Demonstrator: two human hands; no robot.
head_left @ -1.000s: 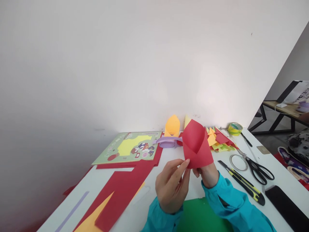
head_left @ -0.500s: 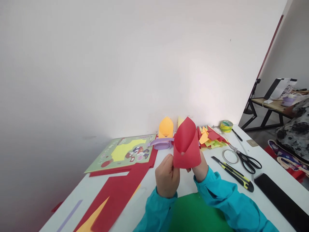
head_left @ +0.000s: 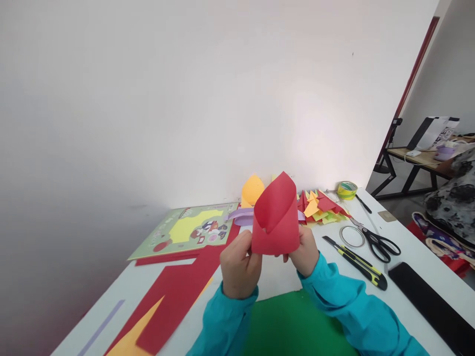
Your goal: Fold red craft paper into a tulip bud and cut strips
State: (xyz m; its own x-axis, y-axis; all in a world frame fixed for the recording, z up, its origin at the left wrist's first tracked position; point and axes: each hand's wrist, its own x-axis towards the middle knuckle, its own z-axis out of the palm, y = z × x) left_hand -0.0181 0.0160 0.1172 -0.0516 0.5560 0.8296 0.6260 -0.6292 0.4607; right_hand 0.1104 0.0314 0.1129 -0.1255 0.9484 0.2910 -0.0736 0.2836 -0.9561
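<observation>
A red paper piece point(head_left: 276, 237), curled into a basket-like shape with a pointed back, is held up above the table between both hands. My left hand point(head_left: 241, 264) is closed on its lower left edge. My right hand point(head_left: 305, 251) grips the lower right side, with its fingertips partly hidden behind the paper. Below the hands lies a green sheet point(head_left: 297, 326). Just behind the red piece stand an orange paper shape point(head_left: 253, 190) and a curled purple paper strip point(head_left: 240, 216), both partly covered by it.
Left lie a printed pad point(head_left: 166, 235), red paper point(head_left: 181, 291), orange paper point(head_left: 137, 329) and a purple strip point(head_left: 102, 326). To the right are paper scraps point(head_left: 322, 205), tape point(head_left: 347, 190), a clear tape roll point(head_left: 352, 236), scissors point(head_left: 378, 244), a utility knife point(head_left: 358, 264) and a black case point(head_left: 430, 301).
Both hands have shifted slightly left with the red paper, the left hand more so. The paper has turned a little, and more of the scraps behind it shows.
</observation>
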